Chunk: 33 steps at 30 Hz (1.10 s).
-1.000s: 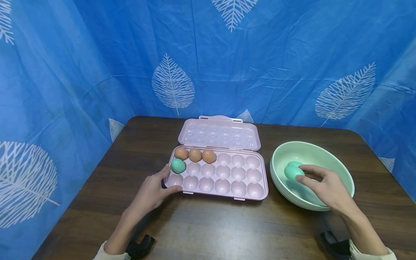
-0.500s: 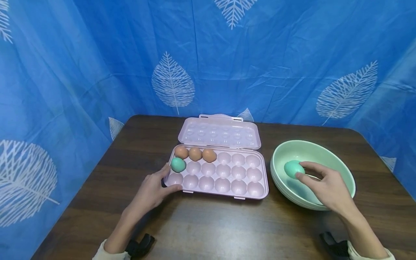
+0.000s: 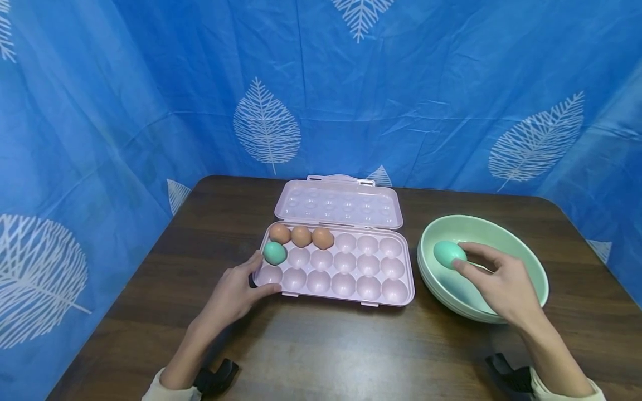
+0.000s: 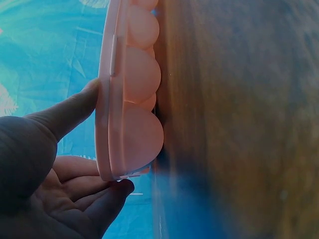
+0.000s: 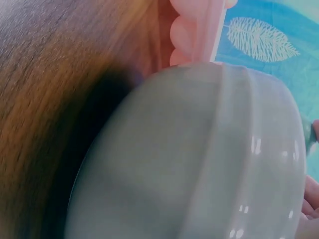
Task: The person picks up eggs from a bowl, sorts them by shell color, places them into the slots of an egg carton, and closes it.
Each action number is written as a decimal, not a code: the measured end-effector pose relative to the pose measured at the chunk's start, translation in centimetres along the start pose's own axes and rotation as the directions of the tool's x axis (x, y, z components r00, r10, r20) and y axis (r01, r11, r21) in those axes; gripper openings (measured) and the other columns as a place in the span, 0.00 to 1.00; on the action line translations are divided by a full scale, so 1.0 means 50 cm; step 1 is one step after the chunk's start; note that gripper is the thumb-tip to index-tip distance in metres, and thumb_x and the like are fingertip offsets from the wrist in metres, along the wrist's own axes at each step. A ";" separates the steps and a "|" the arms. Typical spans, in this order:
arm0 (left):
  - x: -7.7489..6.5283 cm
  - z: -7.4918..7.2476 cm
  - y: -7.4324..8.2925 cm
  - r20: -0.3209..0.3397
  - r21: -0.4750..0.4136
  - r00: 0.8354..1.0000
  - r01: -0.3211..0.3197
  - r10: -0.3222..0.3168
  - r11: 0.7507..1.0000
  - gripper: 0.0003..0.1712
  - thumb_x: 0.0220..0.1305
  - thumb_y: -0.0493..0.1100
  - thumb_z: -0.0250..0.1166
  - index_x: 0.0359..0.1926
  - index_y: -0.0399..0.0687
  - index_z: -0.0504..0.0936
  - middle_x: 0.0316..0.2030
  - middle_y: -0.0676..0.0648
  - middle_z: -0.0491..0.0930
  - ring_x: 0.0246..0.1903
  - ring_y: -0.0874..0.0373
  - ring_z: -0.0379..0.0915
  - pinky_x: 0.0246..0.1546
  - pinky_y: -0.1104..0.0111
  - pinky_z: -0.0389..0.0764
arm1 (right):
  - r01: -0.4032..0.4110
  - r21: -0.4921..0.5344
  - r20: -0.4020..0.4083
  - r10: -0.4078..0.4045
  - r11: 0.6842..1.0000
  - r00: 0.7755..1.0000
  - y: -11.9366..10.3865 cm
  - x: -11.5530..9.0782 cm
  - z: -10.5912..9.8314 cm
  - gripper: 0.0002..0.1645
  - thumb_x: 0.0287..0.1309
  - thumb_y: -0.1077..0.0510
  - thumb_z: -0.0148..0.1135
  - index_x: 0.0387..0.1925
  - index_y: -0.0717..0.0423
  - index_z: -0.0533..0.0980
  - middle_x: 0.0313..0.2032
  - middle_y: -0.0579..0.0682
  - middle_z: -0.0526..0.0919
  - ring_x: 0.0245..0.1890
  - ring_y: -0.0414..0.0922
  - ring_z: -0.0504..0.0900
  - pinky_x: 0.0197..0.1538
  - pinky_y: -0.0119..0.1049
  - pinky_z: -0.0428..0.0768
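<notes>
My right hand point(image 3: 506, 281) pinches a green egg point(image 3: 450, 255) between thumb and fingertips, over the pale green bowl point(image 3: 534, 267). In the right wrist view the egg point(image 5: 308, 135) shows past the bowl's rim, and only parts of the fingers are in sight. My left hand point(image 3: 233, 292) holds the left front corner of a pink egg box point(image 3: 346, 304), thumb along its front edge and fingers at its end. The left wrist view shows the thumb against the box rim point(image 4: 103, 129). Three brown eggs point(image 3: 301, 237) fill the left half of the back row, and another green egg point(image 3: 275, 253) sits before the leftmost.
The box's lid point(image 3: 338, 206) lies folded back toward the curtain. A blue curtain point(image 3: 351, 111) with white leaf prints stands behind and left of the dark wooden table point(image 3: 321, 345). The bowl stands close to the box's right end.
My right hand has raised the green egg from inside the bowl and shifted it slightly left. The left hand stays at the box's corner.
</notes>
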<state>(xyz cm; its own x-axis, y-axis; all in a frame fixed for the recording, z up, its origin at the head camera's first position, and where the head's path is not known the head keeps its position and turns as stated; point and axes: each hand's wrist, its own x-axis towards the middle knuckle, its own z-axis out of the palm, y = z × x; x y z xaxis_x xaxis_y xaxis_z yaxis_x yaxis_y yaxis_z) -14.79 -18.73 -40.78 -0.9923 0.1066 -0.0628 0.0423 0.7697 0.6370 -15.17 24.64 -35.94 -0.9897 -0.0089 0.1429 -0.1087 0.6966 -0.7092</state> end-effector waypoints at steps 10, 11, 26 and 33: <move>0.002 0.002 0.000 -0.003 0.010 1.000 0.010 -0.010 1.000 0.52 0.47 0.61 0.68 0.67 0.41 0.58 0.66 0.41 0.54 0.63 0.44 0.52 0.56 0.52 0.62 | 0.061 0.036 -0.008 -0.061 0.997 0.998 -0.012 -0.003 0.009 0.25 0.56 0.48 0.62 0.53 0.55 0.75 0.46 0.54 0.80 0.39 0.28 0.77 0.35 0.23 0.74; 0.002 0.002 0.000 -0.003 0.011 1.000 0.010 -0.010 1.000 0.52 0.47 0.61 0.68 0.67 0.40 0.58 0.66 0.41 0.54 0.63 0.44 0.52 0.56 0.52 0.62 | 0.063 0.042 -0.014 -0.062 0.997 0.998 -0.013 -0.003 0.010 0.25 0.56 0.49 0.62 0.53 0.56 0.75 0.45 0.54 0.80 0.38 0.29 0.77 0.35 0.22 0.74; 0.004 -0.001 -0.002 -0.014 0.002 1.000 -0.011 0.011 1.000 0.53 0.47 0.60 0.68 0.68 0.43 0.55 0.66 0.42 0.54 0.63 0.44 0.54 0.54 0.53 0.64 | 0.088 0.165 -0.023 -0.085 0.982 0.996 -0.074 0.022 0.064 0.23 0.55 0.49 0.63 0.50 0.56 0.77 0.42 0.51 0.82 0.39 0.37 0.80 0.39 0.23 0.76; 0.001 -0.001 -0.001 -0.009 0.003 1.000 -0.003 0.003 1.000 0.53 0.46 0.60 0.69 0.68 0.43 0.55 0.66 0.41 0.55 0.63 0.44 0.54 0.54 0.53 0.64 | 0.128 0.223 -0.004 -0.130 0.966 0.991 -0.081 0.025 0.079 0.22 0.55 0.53 0.63 0.51 0.58 0.76 0.44 0.52 0.81 0.40 0.37 0.80 0.40 0.23 0.76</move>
<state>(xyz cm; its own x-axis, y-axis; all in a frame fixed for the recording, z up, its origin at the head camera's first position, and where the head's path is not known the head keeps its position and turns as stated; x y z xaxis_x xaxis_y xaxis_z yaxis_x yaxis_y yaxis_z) -14.83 -18.78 -40.79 -0.9932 0.1030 -0.0542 0.0454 0.7716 0.6345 -16.36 18.97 -35.59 -0.9666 -0.0967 0.2372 -0.2526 0.5121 -0.8209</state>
